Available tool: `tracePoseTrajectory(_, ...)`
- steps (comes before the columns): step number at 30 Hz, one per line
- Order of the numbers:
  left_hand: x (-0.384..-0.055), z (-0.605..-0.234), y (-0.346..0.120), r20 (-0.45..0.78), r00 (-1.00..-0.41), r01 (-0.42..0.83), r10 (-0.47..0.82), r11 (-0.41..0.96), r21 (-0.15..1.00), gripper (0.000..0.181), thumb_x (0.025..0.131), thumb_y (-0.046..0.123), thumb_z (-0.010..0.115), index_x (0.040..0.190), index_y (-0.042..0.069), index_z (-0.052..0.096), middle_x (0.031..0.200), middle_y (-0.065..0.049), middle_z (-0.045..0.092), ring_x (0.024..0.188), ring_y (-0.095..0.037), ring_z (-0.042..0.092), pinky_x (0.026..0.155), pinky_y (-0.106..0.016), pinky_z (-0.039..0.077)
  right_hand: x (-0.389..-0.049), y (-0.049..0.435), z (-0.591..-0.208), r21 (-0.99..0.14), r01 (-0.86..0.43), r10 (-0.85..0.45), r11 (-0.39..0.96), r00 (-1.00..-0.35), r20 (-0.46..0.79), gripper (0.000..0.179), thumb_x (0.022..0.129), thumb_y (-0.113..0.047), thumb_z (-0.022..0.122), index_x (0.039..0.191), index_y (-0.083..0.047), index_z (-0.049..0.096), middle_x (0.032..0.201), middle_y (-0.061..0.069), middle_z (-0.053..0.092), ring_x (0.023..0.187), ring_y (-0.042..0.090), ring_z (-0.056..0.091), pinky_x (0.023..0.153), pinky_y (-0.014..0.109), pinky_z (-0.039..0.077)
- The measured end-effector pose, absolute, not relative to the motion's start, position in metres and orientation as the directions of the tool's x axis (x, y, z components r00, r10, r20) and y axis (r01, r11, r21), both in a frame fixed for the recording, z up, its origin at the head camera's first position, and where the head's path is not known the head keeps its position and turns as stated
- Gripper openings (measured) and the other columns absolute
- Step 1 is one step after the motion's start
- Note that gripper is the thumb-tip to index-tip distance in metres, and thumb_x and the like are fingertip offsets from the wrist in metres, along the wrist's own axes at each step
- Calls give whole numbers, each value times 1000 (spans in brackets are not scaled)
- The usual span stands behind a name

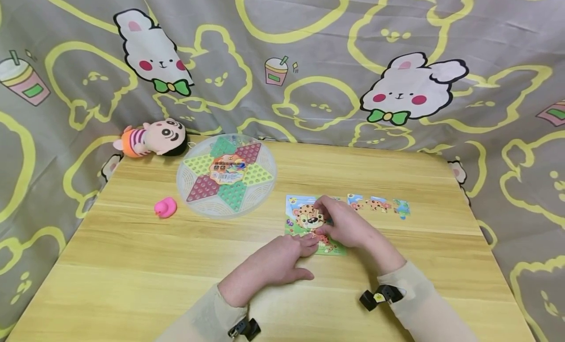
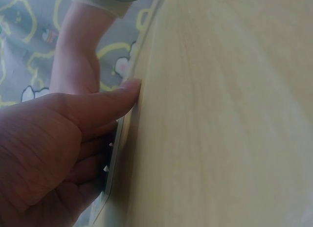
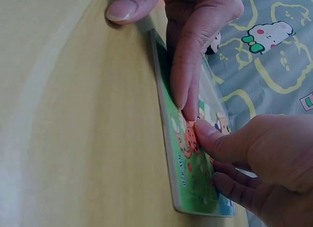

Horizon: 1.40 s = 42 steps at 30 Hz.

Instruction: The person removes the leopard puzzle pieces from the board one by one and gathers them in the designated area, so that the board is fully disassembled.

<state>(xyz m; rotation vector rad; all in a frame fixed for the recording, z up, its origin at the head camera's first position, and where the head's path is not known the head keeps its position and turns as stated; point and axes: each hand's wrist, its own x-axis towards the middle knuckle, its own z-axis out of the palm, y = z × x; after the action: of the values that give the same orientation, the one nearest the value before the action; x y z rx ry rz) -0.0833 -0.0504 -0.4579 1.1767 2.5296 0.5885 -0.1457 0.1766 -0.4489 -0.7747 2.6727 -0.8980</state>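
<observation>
A jigsaw puzzle (image 1: 293, 227) with a spotted cartoon animal on a green and blue scene lies in front of me. My left hand (image 1: 282, 257) rests its straight fingers on the near left part, thumb out over the table. From the right, my right hand (image 1: 348, 225) curls over the picture, thumb and index finger about a puzzle piece (image 1: 321, 216) beside the animal's face. In the right wrist view the right thumb (image 3: 207, 129) touches the picture close to the left fingertips (image 3: 188, 107); the right index finger is hidden there.
Loose puzzle pieces (image 1: 377, 205) lie in a row right of the puzzle. A round Chinese checkers board (image 1: 260, 197) is at the back left, beside a plush doll (image 1: 152, 138). Nearer stands a pink toy duck (image 1: 165, 207). A patterned curtain (image 1: 318, 57) hangs behind the table (image 1: 145, 263).
</observation>
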Motion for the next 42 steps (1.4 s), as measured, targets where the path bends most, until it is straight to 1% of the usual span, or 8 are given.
tracePoseTrajectory(6,-84,-458,-51,-97,-627,650,773,588,481,69,95,43,80,151,9,58,161,0,47,149,-16,42,121,-33,36,-144,179,-453,-639,-408,-537,652,-843,-10,51,89,-8,87,132,-4,60,99,1,62,88,20,60,79,37,55)
tracePoseTrajectory(10,-85,-459,-51,-106,-631,645,768,596,478,69,95,42,80,152,9,58,161,0,47,149,-17,43,121,-33,37,-142,181,-457,-677,-407,-541,613,-841,15,50,89,-7,86,132,-4,61,100,0,64,88,18,63,78,33,58)
tracePoseTrajectory(16,-85,-460,-52,-100,-634,646,767,597,476,68,96,43,79,151,9,59,160,0,48,148,-17,43,121,-34,37,-140,185,-459,-719,-415,-568,557,-823,35,56,88,0,85,137,0,58,100,0,65,89,15,64,79,31,59)
tracePoseTrajectory(21,-85,-459,-53,-97,-634,647,767,595,476,68,96,43,79,151,9,59,159,1,49,148,-16,44,121,-34,36,-141,187,-459,-715,-446,-602,538,-797,44,60,89,2,84,142,1,56,101,2,65,90,16,65,79,31,59)
tracePoseTrajectory(25,-85,-459,-53,-93,-634,649,767,594,476,67,95,44,79,150,10,60,158,1,50,147,-16,44,121,-34,36,-142,188,-457,-708,-463,-618,532,-785,49,61,88,1,84,142,2,58,102,1,65,90,16,65,79,31,59)
tracePoseTrajectory(30,-84,-458,-53,-95,-638,641,765,595,485,68,95,43,80,151,10,59,159,1,49,148,-16,44,121,-34,36,-145,187,-454,-681,-474,-621,558,-783,37,61,84,-2,86,139,4,61,103,-1,65,88,15,65,77,30,59)
tracePoseTrajectory(35,-82,-458,-52,-97,-639,634,763,594,495,69,94,42,81,151,9,58,161,1,46,149,-17,41,122,-34,35,-145,186,-448,-656,-487,-624,577,-781,31,60,82,-3,88,137,4,64,97,-2,67,85,14,64,74,29,59)
tracePoseTrajectory(42,-82,-457,-50,-94,-638,641,764,594,486,70,94,43,81,151,9,58,161,1,46,149,-18,41,122,-35,35,-145,199,-442,-689,-471,-610,551,-790,52,59,83,-7,89,136,3,66,94,-1,68,83,16,65,72,31,60)
